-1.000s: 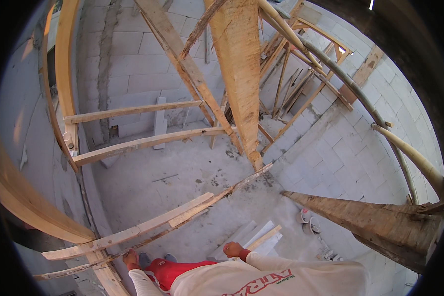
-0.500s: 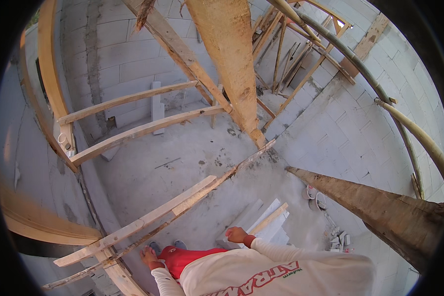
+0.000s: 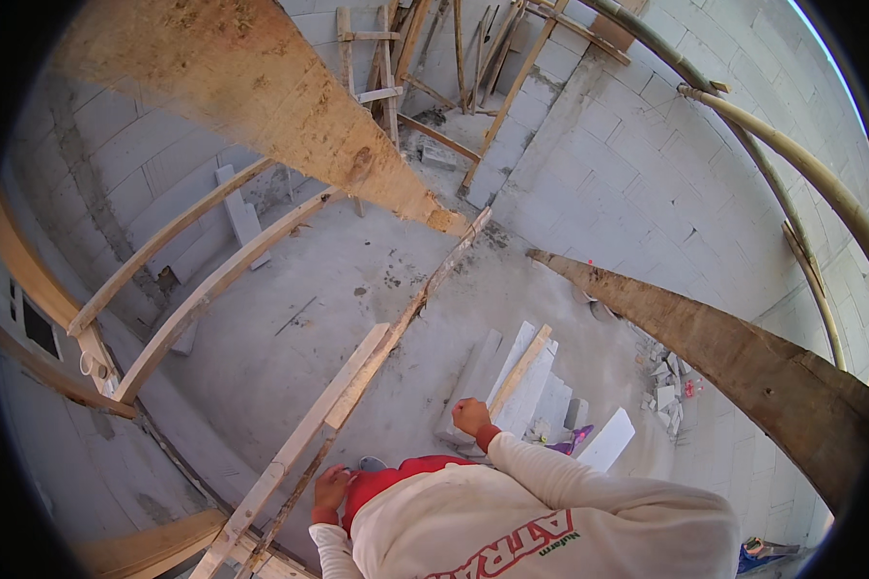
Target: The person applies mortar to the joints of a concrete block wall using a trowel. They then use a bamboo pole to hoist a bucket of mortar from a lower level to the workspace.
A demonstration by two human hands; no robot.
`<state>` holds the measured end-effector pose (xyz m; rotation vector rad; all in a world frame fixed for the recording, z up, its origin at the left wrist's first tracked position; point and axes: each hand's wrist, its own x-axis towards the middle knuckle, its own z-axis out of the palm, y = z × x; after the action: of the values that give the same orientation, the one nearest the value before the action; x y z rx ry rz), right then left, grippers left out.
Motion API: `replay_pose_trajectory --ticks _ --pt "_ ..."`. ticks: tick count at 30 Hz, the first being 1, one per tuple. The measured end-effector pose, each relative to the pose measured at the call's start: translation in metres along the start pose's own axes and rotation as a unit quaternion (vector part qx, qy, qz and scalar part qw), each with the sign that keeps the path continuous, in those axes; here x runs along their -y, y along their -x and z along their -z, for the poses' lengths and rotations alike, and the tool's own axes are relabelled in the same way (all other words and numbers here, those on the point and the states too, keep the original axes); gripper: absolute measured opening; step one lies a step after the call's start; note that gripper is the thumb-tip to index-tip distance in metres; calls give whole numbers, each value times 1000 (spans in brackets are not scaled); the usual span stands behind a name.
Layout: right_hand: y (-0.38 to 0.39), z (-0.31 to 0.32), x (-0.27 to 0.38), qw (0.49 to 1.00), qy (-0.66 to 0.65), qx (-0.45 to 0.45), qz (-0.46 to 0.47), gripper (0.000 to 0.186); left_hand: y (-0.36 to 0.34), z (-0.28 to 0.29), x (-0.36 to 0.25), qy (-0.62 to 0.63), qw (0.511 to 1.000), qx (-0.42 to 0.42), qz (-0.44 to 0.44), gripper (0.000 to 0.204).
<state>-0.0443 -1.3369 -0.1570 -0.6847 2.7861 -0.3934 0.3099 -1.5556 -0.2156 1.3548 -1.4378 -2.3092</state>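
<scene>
My left hand [image 3: 330, 486] hangs low beside my red shorts [image 3: 396, 477], close to a long pale wooden batten [image 3: 309, 434]. Its fingers are loosely bent and look apart, with nothing seen in them. My right hand [image 3: 471, 416] is out in front of my body, fingers curled in; the palm side is hidden, so anything inside cannot be made out. Below it, on the floor, lie white blocks [image 3: 521, 398] with a short wooden strip [image 3: 519, 371] on top. The tip of one grey shoe [image 3: 371, 464] shows between my shorts and the batten.
A wide plank [image 3: 251, 96] cuts across the upper left, and a dark rough board [image 3: 686, 333] slants in from the right. Two curved-looking rails [image 3: 227, 275] stand at left. Broken block pieces [image 3: 665, 396] lie near the right wall [image 3: 647, 207]; bamboo poles [image 3: 801, 174] lean above.
My view has turned and shifted right, so the wide plank now fills the upper left and more of the blocks shows. My right hand stays curled; the left has moved nearer my shorts.
</scene>
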Motion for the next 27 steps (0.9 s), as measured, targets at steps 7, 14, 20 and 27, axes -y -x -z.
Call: replay_pose_trajectory --ticks 7,14,20,27 --pt "-2 7 29 981 -163 -16 -105 22 32 -26 -88 -142 969 200 -32 46" --pt "-48 6 7 975 -155 -47 -153 22 54 -43 -167 -213 928 304 -13 46" --pt "-137 28 -34 967 -102 -47 -230 22 39 -70 -223 -283 901 316 -86 46" --pt "-229 48 -63 941 -138 -41 -308 24 13 -130 -303 -359 884 273 -122 47"
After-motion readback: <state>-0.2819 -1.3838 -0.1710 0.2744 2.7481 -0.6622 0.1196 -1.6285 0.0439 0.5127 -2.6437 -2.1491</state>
